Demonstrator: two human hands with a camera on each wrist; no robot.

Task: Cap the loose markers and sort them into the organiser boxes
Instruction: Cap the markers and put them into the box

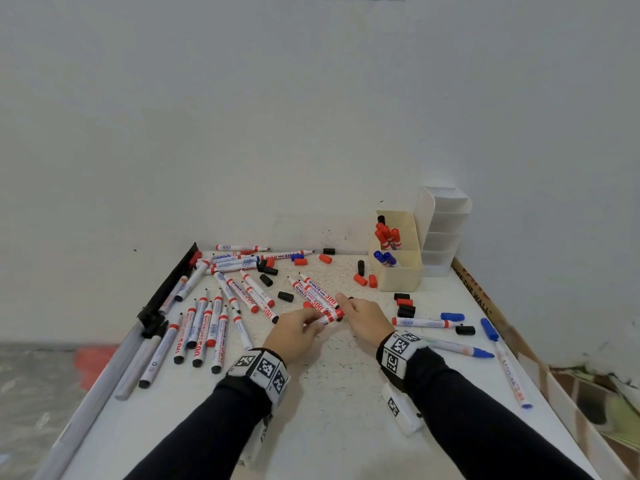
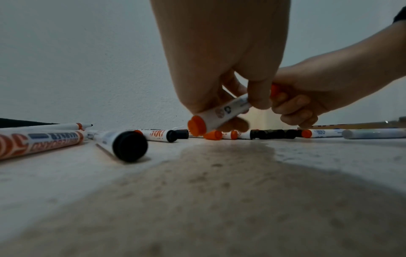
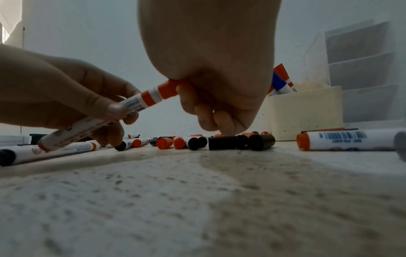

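Capping under way at table centre: left hand (image 1: 296, 329) grips the red marker (image 3: 105, 114), right hand (image 1: 367, 318) pinches its cap (image 3: 169, 88), seemingly seated. Next, drop it in the organiser (image 1: 403, 271) at one o'clock.

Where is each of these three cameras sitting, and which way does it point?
Head: worn high, looking down at the table; both sleeved arms and hands show.
Left wrist: low by the tabletop, looking along the left hand.
Right wrist: equally low, looking along the right hand.
Shared: all three see the red marker both hands hold.
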